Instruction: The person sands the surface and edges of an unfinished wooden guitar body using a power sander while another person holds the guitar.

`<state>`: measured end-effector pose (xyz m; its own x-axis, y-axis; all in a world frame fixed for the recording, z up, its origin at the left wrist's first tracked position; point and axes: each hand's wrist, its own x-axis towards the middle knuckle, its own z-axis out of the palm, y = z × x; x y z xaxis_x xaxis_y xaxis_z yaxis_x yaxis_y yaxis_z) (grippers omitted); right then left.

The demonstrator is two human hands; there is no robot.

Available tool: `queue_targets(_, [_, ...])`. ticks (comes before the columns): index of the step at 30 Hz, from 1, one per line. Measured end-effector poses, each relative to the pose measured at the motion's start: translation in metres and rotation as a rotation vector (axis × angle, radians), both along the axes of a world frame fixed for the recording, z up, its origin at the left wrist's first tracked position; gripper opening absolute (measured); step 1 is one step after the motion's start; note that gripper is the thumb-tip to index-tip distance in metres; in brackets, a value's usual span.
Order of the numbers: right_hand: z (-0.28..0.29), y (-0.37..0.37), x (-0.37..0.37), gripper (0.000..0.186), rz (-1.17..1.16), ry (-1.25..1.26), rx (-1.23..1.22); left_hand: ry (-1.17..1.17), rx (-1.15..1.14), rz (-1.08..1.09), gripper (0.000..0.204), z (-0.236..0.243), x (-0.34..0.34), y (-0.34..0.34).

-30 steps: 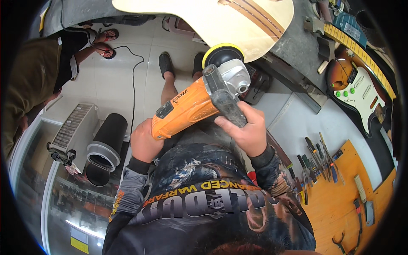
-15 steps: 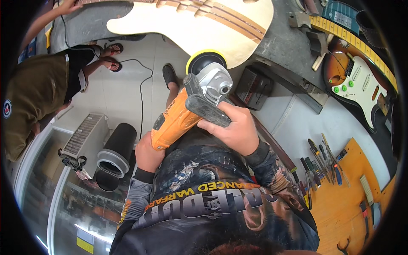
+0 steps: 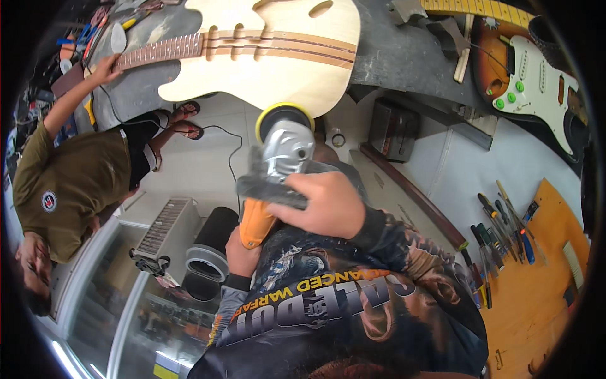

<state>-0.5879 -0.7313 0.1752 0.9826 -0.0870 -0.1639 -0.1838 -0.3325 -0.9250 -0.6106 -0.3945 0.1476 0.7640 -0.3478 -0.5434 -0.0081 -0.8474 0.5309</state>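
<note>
You have the orange polisher (image 3: 274,183) at the centre of the frame, its yellow-rimmed pad (image 3: 284,117) pointing up, just below the lower edge of the unfinished guitar body (image 3: 265,57) that lies across the upper middle. Your right hand (image 3: 328,205) is wrapped tight around the black side handle (image 3: 268,192), fingers fully curled. Your left hand (image 3: 243,252) closes on the orange rear grip from below. At the left, another person's hand (image 3: 107,66) rests on the guitar's neck. A sunburst electric guitar (image 3: 530,69) sits upper right, with screwdrivers (image 3: 499,230) lined on the orange board (image 3: 536,303) at lower right.
</note>
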Motion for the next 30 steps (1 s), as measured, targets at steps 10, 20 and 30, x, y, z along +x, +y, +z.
queue_targets(10, [-0.013,0.001,-0.001,0.046,0.021,0.029,0.098,0.020,0.079,0.147,0.027,0.001,-0.009,0.004])
queue_targets(20, [-0.010,-0.052,0.007,0.050,-0.120,-0.009,0.015,0.071,0.069,0.037,0.025,-0.005,0.025,-0.061])
queue_targets(30, [-0.002,-0.031,-0.004,0.042,-0.051,0.107,0.059,0.102,0.053,0.083,0.031,-0.001,0.015,-0.028])
